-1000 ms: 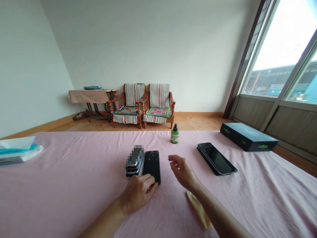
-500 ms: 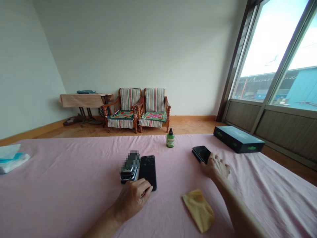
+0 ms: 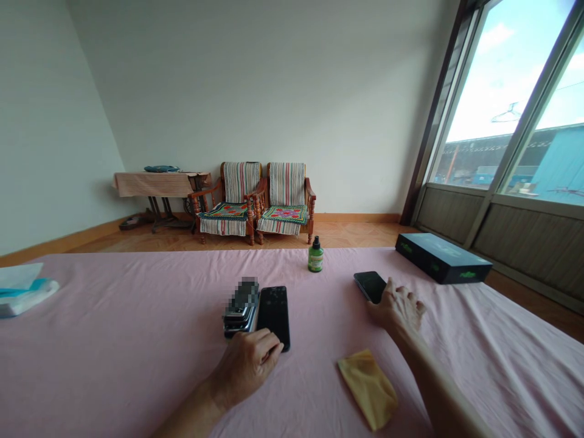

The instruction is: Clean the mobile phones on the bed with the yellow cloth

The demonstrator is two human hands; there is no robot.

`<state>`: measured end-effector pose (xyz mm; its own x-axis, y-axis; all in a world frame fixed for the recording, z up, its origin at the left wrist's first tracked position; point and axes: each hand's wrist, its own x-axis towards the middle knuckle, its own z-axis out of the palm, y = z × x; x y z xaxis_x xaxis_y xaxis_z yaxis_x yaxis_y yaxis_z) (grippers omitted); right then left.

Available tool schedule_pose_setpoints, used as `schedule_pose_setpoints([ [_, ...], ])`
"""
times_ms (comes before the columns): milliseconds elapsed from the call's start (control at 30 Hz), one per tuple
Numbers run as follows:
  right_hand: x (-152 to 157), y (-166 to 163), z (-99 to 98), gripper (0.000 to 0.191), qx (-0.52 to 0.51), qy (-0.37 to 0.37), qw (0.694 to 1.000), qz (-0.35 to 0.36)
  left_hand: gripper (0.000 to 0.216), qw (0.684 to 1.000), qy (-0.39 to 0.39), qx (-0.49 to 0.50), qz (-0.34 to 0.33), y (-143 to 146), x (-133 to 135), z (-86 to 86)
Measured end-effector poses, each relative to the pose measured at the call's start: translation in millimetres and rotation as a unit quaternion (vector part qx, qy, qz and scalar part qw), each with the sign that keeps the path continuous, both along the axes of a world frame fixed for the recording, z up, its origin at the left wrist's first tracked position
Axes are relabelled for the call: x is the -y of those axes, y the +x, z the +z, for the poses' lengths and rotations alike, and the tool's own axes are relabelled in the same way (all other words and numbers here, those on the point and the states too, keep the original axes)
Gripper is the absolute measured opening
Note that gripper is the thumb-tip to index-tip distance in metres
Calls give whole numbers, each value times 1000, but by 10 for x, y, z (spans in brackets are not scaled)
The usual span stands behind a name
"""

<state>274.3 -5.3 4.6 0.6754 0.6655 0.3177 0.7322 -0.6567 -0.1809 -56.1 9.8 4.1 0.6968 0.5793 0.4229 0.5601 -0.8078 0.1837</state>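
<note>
My left hand (image 3: 253, 359) rests loosely curled over the near end of a black phone (image 3: 274, 313) lying flat on the pink cloth. Its fingertips are partly hidden, and no held thing shows. Just left of that phone is a stack of several phones (image 3: 239, 322), its top blurred out by pixels. Farther right, my right hand (image 3: 399, 307) has thumb and index finger at the near edges of another dark phone (image 3: 371, 286), which lies on the cloth. The other fingers spread to the right. A folded yellow cloth (image 3: 368, 389) lies between my forearms.
A green spray bottle (image 3: 315, 258) stands upright near the far edge of the pink cloth (image 3: 150, 340). A black box (image 3: 442, 258) lies at the right, and a tissue pack (image 3: 27, 295) at the far left. Two wooden chairs (image 3: 285, 210) stand beyond.
The dark phone at my right hand, doubled in outline before, now shows as one flatter shape. The right fingers have shifted slightly; my left hand stays put.
</note>
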Motion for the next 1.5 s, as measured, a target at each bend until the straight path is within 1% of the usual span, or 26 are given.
schedule_pose_setpoints([
  [100,-8,-72,15,71,-1,20,1000,21,25,1000,-4,4,-3,-3,-7,-17],
  [167,-18,-171,43,73,-3,47,997,61,24,1000,-8,9,-5,-5,-10,-29],
  [267,-33,-412,97,73,-2,114,980,161,22,1000,-15,16,-7,-2,-8,-33],
  [333,-41,-616,111,74,-1,159,961,226,22,1000,-23,19,-7,1,-2,-26],
  [400,-47,-822,81,74,-22,185,941,281,23,999,-32,22,-7,4,5,-14],
  [500,-48,-1074,-39,78,-84,198,919,330,23,998,-50,30,-8,8,14,0],
  [600,-17,-1233,-142,82,-119,198,903,361,20,996,-71,51,-6,11,20,5],
  [700,52,-1333,-135,84,-119,198,888,398,17,992,-90,87,13,26,24,-8],
  [733,78,-1362,-115,84,-115,199,883,409,16,987,-109,112,27,38,25,-18],
  [767,102,-1390,-92,84,-111,202,879,417,16,977,-146,151,44,52,25,-31],
  [800,125,-1417,-71,84,-105,206,876,423,21,959,-195,197,61,71,25,-46],
  [867,162,-1470,-44,84,-92,211,876,425,35,906,-303,285,83,117,26,-78],
  [900,179,-1495,-40,83,-87,210,877,424,40,878,-347,317,86,142,30,-91],
  [933,194,-1519,-40,82,-81,208,878,423,43,859,-376,336,85,166,35,-101],
  [1067,257,-1593,-52,79,-63,199,885,416,45,821,-417,382,81,237,74,-104],
  [1267,308,-1634,-46,85,-52,193,890,410,44,773,-448,439,96,252,94,-69],
  [1367,309,-1647,-54,86,-59,197,887,413,44,757,-457,455,104,252,90,-58],
  [1500,309,-1663,-58,85,-58,198,886,415,46,748,-460,465,113,258,91,-48],
])
